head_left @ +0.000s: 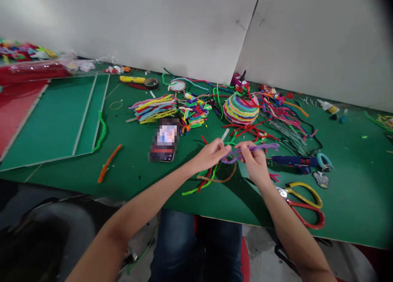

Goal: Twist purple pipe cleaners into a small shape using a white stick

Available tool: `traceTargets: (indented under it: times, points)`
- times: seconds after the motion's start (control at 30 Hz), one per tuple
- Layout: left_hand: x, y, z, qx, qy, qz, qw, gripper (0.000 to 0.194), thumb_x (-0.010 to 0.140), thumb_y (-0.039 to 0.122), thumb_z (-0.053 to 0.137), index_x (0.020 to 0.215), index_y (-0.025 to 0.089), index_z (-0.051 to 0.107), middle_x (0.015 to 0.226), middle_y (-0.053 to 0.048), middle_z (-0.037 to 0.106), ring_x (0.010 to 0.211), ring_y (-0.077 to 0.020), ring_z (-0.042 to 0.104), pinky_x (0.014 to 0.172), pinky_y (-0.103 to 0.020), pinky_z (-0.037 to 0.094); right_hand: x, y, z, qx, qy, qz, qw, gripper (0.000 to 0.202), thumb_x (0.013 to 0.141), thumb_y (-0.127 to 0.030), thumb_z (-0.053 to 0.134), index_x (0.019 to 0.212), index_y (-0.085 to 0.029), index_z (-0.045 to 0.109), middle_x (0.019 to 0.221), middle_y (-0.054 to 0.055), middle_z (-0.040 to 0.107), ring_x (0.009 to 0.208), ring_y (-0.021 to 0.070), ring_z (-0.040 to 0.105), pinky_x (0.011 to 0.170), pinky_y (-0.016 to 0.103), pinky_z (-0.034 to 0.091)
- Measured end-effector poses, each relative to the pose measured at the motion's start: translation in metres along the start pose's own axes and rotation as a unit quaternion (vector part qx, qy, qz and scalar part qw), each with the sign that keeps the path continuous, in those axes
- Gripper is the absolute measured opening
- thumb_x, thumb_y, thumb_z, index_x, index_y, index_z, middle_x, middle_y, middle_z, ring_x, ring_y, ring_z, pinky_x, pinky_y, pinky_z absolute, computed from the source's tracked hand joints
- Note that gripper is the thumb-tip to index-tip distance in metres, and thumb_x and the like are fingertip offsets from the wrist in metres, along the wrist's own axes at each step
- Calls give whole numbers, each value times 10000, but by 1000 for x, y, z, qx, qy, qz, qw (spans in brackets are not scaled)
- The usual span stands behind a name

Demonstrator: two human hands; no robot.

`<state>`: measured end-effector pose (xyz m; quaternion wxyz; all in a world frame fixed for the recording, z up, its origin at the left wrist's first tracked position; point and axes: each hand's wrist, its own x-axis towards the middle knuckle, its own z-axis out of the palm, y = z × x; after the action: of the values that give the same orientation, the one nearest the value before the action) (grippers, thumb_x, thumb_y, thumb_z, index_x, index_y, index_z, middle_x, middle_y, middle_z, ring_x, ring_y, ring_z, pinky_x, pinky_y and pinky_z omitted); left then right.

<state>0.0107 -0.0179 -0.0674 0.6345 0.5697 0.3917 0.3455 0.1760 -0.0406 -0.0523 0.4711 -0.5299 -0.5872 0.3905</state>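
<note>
My left hand (212,154) is closed, its fingers pinching one end of a purple pipe cleaner (266,147). My right hand (253,160) is closed on the same pipe cleaner, whose loose end sticks out to the right. A short whitish strip (225,134) shows just above my left fingers; whether they hold it I cannot tell. Beneath my hands lie green, red and brown pipe cleaners (220,180). A round, stripe-wound pipe cleaner ball (241,109) sits behind them, with red pipe cleaners (250,129) before it.
Right of my hands lie a blue glue gun (293,162) and scissors (307,204) with yellow and red handles. A phone (166,140) and bundles of coloured pipe cleaners (156,108) are to the left. Further left is a green board (52,118). A pale wall panel (138,28) bounds the table.
</note>
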Motion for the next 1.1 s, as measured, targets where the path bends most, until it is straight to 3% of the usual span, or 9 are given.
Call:
traceTargets:
  times: [0.1,0.17,0.27,0.5,0.57,0.7,0.77,1.0,1.1]
  points:
    - [-3,2,7,-56,-74,-7,996,432,720,510,650,713,192,358,620,59,476,535,-68,507,476,-196,402,0,0,-1,-21,-1,-16,1000,241,753,-432,663,864,-221,625,542,-56,482,455,87,424,422,225,349]
    - [-3,2,8,-74,-60,0,995,441,702,457,686,681,191,335,596,65,468,550,-79,553,487,-195,416,1,1,-1,-24,-9,-10,1000,276,724,-383,695,940,-229,618,548,-63,486,468,92,439,433,228,361]
    - [1,0,5,-90,30,13,995,442,705,399,696,657,189,310,608,48,529,602,-105,619,503,-193,440,2,3,0,9,7,1,1000,328,734,-358,687,1025,-238,594,567,-68,514,488,92,468,471,228,390]
    - [3,-3,5,-187,266,54,944,440,763,383,646,688,203,252,806,-10,650,809,-147,686,540,-189,486,5,16,2,99,170,-29,980,265,775,-387,646,985,-253,553,556,-77,475,533,91,501,561,226,428]
    - [1,-2,9,-199,262,50,943,436,759,383,651,689,202,261,796,-5,644,789,-135,680,536,-184,484,4,16,2,111,143,-55,982,270,765,-413,652,966,-260,555,577,-71,483,544,94,502,562,230,437]
    - [-2,-4,15,-191,223,33,955,468,705,414,692,664,198,278,670,34,562,702,-110,637,521,-181,473,1,12,5,59,-53,-104,991,356,674,-398,746,973,-258,613,762,-10,610,666,126,570,592,255,476]
    - [-2,-5,14,-167,210,32,963,485,695,442,692,654,198,275,624,57,483,647,-92,594,519,-183,468,-1,11,8,-2,-94,-119,988,298,708,-375,725,970,-257,647,850,22,657,734,147,599,639,281,497]
    - [-3,3,-5,80,140,23,987,215,935,370,335,851,198,434,575,69,347,451,-63,343,430,-195,284,0,13,3,-96,41,-144,984,177,862,-339,547,827,-242,691,707,7,669,641,140,608,608,281,484]
    - [-4,8,-12,210,146,107,961,207,937,247,329,1008,177,510,695,17,484,583,-94,463,543,-227,385,1,9,-2,-109,57,-158,980,155,839,-334,582,787,-246,699,748,16,700,690,162,636,634,304,502]
